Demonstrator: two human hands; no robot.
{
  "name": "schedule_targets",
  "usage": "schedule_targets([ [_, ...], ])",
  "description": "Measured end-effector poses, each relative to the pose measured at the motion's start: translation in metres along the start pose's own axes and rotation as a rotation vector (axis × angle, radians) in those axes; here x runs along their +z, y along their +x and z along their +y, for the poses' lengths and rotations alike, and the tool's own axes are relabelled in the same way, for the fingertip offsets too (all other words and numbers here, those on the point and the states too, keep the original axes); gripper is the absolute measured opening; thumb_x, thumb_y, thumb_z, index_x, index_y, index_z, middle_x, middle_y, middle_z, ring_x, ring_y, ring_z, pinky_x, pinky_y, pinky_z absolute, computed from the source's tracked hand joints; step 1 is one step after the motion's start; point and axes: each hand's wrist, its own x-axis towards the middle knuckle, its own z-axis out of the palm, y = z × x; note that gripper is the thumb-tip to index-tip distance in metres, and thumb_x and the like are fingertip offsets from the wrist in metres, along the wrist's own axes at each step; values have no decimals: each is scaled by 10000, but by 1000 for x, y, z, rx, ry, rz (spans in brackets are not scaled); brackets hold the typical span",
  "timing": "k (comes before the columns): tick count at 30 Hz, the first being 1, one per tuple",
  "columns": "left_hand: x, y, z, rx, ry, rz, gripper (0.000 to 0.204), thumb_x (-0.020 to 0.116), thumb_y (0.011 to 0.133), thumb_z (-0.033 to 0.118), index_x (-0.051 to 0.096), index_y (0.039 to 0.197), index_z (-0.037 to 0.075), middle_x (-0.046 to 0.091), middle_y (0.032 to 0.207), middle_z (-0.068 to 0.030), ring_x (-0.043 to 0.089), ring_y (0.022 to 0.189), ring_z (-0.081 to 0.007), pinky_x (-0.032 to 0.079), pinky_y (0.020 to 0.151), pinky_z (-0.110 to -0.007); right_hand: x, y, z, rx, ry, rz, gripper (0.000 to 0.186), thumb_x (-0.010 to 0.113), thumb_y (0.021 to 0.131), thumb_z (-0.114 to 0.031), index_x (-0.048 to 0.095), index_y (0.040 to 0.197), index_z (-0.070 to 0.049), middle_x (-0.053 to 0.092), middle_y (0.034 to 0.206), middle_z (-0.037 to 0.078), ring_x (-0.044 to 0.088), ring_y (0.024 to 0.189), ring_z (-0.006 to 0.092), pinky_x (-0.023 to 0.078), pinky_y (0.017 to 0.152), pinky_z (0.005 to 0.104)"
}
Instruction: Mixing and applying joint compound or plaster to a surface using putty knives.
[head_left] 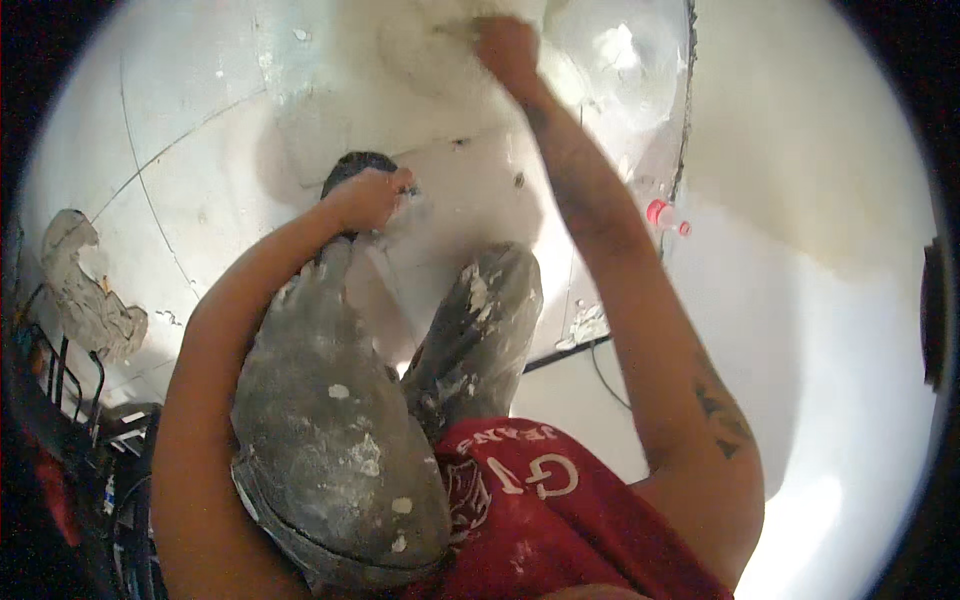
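Note:
My right hand [507, 52] reaches out at the top, near a tiled surface smeared with pale film. Its fingers are closed, and a thin pale shape runs left from them, too blurred to name. My left hand [368, 200] is closed by a dark shoe [357, 165], just beyond my left knee. Something small, bluish and see-through shows at its fingertips; its kind cannot be made out. Below lie my grey trousers [335, 430], spotted with dried white splashes.
A clear bottle [668, 217] with a red band lies right of my right forearm. To the left are a crumpled, stained cloth-like thing [85, 285] and black metal bars [70, 375]. A dark cable [608, 378] curves near my right elbow. A ragged dark edge [688, 110] borders a pale surface.

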Motion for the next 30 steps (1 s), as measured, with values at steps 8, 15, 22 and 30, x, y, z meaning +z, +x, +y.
schedule_targets([
  [8, 19, -33, -28, -116, -54, 20, 307, 468, 795, 186, 396, 1040, 15, 558, 833, -216, 554, 739, -386, 428, 626, -457, -35, 17, -31, 121, 136, -93, 261, 507, 619, -120, 650, 837, -117, 619, 774, 132, 591, 694, 323, 485, 647, 381],
  [15, 29, -11, -29, 109, 223, 50, 206, 498, 721, 195, 579, 655, 18, 477, 997, -166, 576, 734, -283, 447, 630, -389, -1, 39, 24, 255, -32, 11, 202, 538, 646, -143, 634, 813, -80, 614, 804, 161, 581, 826, 278, 439, 742, 385],
  [22, 27, -30, -32, 182, 217, 133, 218, 493, 753, 185, 589, 673, 6, 463, 1010, -167, 576, 754, -299, 447, 647, -393, -15, 43, -11, 107, 100, -140, 128, 557, 629, -164, 621, 713, -92, 613, 710, 125, 609, 686, 291, 487, 632, 390],
  [30, 28, -15, -30, -4, 52, -25, 311, 465, 794, 192, 421, 1041, 8, 553, 874, -205, 561, 755, -359, 432, 684, -441, -4, 11, -37, 77, -50, -217, 169, 524, 732, -214, 616, 831, -112, 611, 844, 111, 586, 797, 269, 448, 709, 406],
])
